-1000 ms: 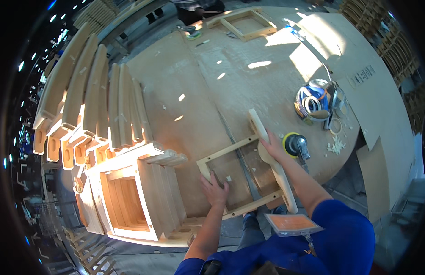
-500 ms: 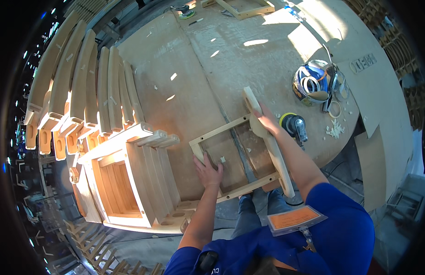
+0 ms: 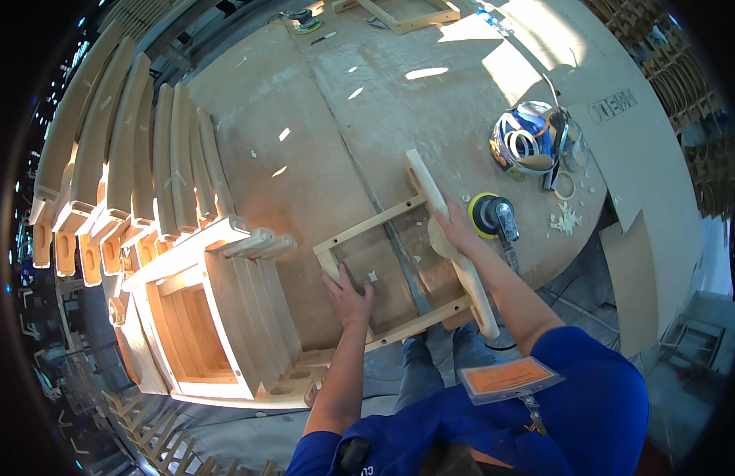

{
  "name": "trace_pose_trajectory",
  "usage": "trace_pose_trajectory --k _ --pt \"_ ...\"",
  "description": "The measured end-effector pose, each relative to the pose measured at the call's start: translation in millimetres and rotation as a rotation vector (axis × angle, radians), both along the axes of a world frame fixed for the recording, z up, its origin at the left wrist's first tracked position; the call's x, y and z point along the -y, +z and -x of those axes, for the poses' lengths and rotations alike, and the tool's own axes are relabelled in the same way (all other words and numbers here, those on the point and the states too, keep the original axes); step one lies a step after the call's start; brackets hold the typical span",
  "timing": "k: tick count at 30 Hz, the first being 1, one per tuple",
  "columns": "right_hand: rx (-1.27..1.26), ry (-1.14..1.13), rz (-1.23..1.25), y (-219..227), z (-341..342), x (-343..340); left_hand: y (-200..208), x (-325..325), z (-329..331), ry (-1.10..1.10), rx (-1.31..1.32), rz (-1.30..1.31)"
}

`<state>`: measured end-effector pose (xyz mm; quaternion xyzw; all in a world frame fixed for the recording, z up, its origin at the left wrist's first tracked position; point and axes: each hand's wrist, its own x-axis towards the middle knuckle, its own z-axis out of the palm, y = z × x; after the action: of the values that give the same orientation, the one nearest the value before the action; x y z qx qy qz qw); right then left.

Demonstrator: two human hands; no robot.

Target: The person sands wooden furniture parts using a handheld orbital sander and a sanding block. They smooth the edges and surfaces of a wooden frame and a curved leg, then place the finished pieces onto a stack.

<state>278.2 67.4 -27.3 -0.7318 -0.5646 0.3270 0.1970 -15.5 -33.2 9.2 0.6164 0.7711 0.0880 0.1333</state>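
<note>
Glare [image 3: 513, 70] upper right; edges dark (perhaps blurred).

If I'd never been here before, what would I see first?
Probably the row of long, curved wooden pieces lined up at the left, with a brightly lit, box-like wooden stack nearer the person. Next might be the open wooden frame in the middle, touched by the left grip and right grip. Just to its right sits a yellow-rimmed sander.

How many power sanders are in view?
2. The yellow-rimmed sander is just right of the wooden frame, near the right hand; the green-rimmed sander is at the far side of the table. Others may be hidden.
</note>
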Motion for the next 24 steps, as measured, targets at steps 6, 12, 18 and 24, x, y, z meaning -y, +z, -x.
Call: trace_pose_trajectory --k 6,12,18,24 --pt "-0.064 -0.004 0.032 18 23 -93 3 -1 -2 0.011 0.022 0.032" --pt "-0.115 -0.055 0.126 20 29 -148 -5 1 0 -0.034 -0.009 -0.021" --pt "-0.142 0.008 -0.076 23 -7 78 -5 -2 -2 -0.023 -0.069 0.025" --pt "-0.093 -0.036 0.044 32 -12 145 -3 -1 -2 -0.024 0.022 0.008"
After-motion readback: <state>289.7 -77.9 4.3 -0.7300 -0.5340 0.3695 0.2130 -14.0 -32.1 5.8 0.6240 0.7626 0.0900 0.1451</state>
